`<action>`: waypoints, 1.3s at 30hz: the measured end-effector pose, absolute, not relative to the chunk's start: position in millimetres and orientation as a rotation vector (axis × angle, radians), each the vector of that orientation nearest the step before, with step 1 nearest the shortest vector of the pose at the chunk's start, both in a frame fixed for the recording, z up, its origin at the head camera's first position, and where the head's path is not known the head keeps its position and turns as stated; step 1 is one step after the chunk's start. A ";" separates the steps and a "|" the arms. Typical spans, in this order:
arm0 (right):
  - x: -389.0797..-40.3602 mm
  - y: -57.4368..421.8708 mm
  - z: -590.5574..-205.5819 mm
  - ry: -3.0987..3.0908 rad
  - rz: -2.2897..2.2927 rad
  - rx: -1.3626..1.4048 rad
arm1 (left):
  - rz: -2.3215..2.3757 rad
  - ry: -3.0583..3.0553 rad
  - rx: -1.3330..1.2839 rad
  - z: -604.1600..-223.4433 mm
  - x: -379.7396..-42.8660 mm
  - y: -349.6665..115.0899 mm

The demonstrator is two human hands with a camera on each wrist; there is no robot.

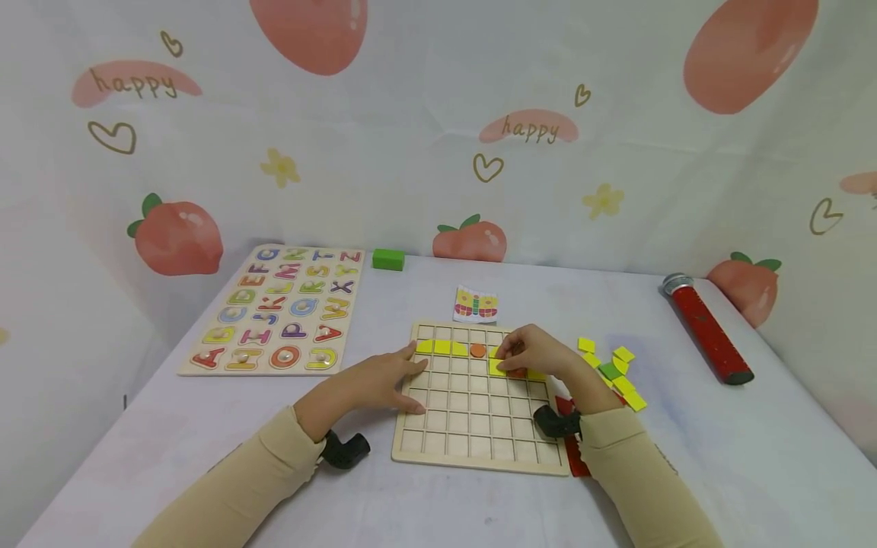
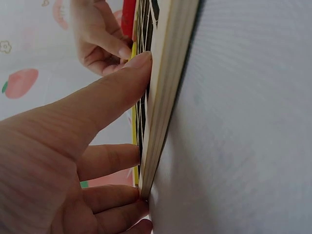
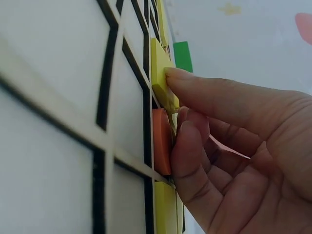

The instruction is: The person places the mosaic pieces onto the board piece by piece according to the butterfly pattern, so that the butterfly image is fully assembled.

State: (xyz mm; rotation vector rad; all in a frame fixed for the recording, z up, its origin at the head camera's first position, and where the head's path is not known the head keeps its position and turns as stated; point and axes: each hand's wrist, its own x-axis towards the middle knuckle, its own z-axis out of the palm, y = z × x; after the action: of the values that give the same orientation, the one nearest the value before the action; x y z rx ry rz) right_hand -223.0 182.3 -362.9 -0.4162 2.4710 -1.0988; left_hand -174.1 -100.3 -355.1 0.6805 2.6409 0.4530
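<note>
A pale wooden grid board lies flat in front of me. My left hand rests at its left edge, fingers spread, the thumb on the rim nearer me. Over the upper right cells, my right hand pinches a yellow square tile at its edge with the thumb. Its index finger is beside an orange piece in the neighbouring cell. Along the board's far row sit several yellow pieces and an orange round piece. Part of the far right corner is hidden by the right hand.
Loose yellow tiles and a green one lie right of the board. Red pieces are partly under the right forearm. A butterfly picture card, alphabet puzzle, green block and red microphone surround the board.
</note>
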 end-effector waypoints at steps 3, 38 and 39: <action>-223.0 181.7 -361.5 2.477 -1.095 -0.427 | 0.452 2.648 0.681 -355.4 -174.8 -100.7; -183.1 328.2 -349.6 2.661 -0.971 -0.019 | 0.457 2.643 0.676 -357.7 -175.1 -102.0; -182.1 330.9 -350.2 2.658 -0.968 -0.012 | 0.456 2.642 0.675 -357.8 -175.1 -102.0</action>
State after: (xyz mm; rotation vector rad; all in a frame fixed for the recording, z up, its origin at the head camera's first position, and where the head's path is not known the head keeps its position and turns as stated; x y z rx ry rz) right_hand -182.1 330.9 -350.2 -0.0119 2.6584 -0.9684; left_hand -175.1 -102.0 -357.8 0.6755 2.6419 0.4562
